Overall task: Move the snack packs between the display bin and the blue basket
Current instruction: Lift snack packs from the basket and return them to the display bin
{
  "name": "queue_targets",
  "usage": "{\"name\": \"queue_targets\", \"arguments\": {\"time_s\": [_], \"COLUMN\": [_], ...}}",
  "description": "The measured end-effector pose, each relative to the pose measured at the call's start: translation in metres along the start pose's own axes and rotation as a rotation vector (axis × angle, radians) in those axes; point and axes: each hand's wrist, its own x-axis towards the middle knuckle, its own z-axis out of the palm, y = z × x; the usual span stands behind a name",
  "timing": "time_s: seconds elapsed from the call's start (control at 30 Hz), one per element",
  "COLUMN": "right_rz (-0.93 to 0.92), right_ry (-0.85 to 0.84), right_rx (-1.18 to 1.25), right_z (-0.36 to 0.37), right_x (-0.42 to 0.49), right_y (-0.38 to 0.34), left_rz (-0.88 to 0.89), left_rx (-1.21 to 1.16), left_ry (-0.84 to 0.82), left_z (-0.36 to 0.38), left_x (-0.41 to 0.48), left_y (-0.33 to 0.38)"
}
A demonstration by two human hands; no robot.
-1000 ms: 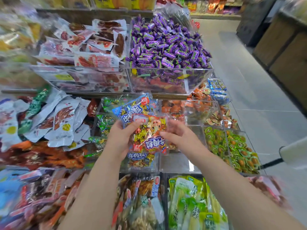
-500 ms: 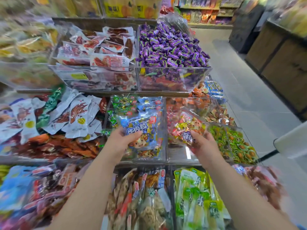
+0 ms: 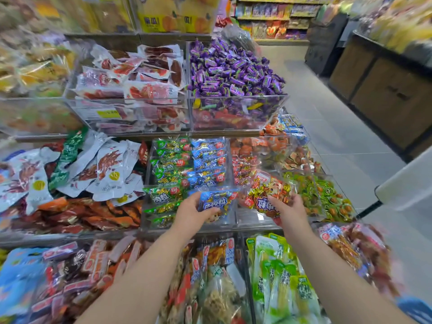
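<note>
The left hand [image 3: 190, 212] grips a blue snack pack [image 3: 216, 202], thumb curled over its face, at the front of the clear display bin [image 3: 152, 224], which holds rows of green and blue packs. The right hand [image 3: 291, 210], well apart from the left, holds a red snack pack [image 3: 265, 198] from beneath, over the neighbouring compartment. Purple candies [image 3: 233, 71] fill a bin on the shelf above. A blurred blue shape [image 3: 418, 309] at the lower right corner may be the basket.
</note>
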Motion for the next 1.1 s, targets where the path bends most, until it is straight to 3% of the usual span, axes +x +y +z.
{"name": "queue_targets", "arguments": {"time_s": [0.1, 0.23, 0.43, 0.5, 0.63, 0.7, 0.77, 0.83, 1.1], "right_rz": [0.009, 0.017, 0.029, 0.029, 0.026, 0.017, 0.009, 0.009, 0.014], "right_ry": [0.001, 0.007, 0.019, 0.019, 0.008, 0.001, -0.001, -0.005, -0.011], "right_rx": [0.014, -0.004, -0.050, -0.037, -0.045, -0.067, -0.086, -0.081, -0.058], "right_z": [-0.002, -0.006, -0.007, -0.007, -0.008, -0.008, -0.006, -0.005, -0.004], "right_x": [0.003, 0.005, 0.009, 0.010, 0.013, 0.014, 0.015, 0.014, 0.015], "right_y": [0.001, 0.004, 0.009, 0.010, 0.010, 0.010, 0.011, 0.012, 0.011], "left_rz": [0.010, 0.052, 0.144, 0.163, 0.149, 0.180, 0.241, 0.231, 0.456], "left_rx": [0.118, 0.346, 1.193, 1.156, 0.896, 1.092, 1.442, 1.586, 1.197], "left_ry": [-0.001, -0.140, -0.370, -0.422, -0.367, -0.348, -0.314, -0.301, -0.216], "left_z": [0.002, -0.007, -0.014, -0.010, -0.015, -0.015, -0.010, -0.005, -0.002], "left_x": [0.004, 0.009, 0.023, 0.024, 0.026, 0.024, 0.018, 0.013, 0.014], "left_y": [0.002, 0.030, 0.059, 0.054, 0.045, 0.038, 0.031, 0.024, 0.017]}}
